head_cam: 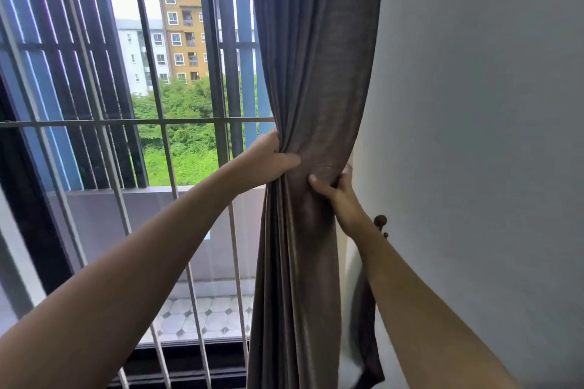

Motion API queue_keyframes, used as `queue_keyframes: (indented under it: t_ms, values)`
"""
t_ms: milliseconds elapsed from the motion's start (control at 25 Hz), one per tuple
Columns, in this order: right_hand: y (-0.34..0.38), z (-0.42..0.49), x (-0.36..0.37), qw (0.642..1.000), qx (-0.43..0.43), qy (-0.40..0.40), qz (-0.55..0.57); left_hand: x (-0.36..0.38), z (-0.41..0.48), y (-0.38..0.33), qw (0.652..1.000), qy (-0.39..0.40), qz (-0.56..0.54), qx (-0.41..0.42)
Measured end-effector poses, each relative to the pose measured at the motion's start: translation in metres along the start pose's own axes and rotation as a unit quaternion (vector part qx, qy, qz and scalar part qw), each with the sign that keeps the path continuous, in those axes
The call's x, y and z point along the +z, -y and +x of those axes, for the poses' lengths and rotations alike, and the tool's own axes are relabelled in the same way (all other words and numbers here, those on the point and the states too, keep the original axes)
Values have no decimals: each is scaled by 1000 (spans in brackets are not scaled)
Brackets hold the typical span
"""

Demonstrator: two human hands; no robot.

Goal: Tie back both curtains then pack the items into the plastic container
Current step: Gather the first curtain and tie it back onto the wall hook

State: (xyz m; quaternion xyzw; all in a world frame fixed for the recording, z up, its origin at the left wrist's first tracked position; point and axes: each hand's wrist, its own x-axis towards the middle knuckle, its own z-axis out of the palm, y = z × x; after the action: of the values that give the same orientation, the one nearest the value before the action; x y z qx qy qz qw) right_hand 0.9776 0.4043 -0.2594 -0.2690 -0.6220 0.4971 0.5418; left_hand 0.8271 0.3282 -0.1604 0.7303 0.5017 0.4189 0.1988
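in the head view, a grey-brown curtain [313,73] hangs at the right side of a barred window [164,121], beside a pale wall [474,104]. it is bunched at mid-height. the left hand [268,158] is closed around the gathered folds from the window side, thumb across the front. the right hand [336,191] clasps the same bunch from the wall side, thumb pressed into the cloth. a dark hook [380,222] sticks out of the wall just beside the right wrist.
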Motion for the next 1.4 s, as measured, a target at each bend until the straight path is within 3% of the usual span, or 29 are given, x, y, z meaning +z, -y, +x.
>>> queue_keyframes:
  t_ms: [120,360,680,880,1000,1120,1280,1400]
  values:
    - [-1,11,-6,994,50,79,53,-5,-4,0,999,34,-36,-9]
    - [0,22,-10,987,96,119,46,-6,-4,0,998,50,-38,-20]
    - [-1,18,-8,995,56,78,0,-5,-3,4,998,38,-13,-37]
    - [-1,-2,-15,998,21,33,-49,8,1,7,997,-39,66,-26]
    - [-18,-25,-11,994,-28,-37,-103,19,2,1,989,-79,98,-73]
    - [-24,-43,1,986,-30,-96,-136,26,15,-6,985,-60,95,-127]
    - [-23,-63,6,994,52,-23,-89,30,31,-8,983,-15,18,-184]
    - [-25,-61,17,985,47,-16,-164,36,36,-13,977,-7,-39,-210]
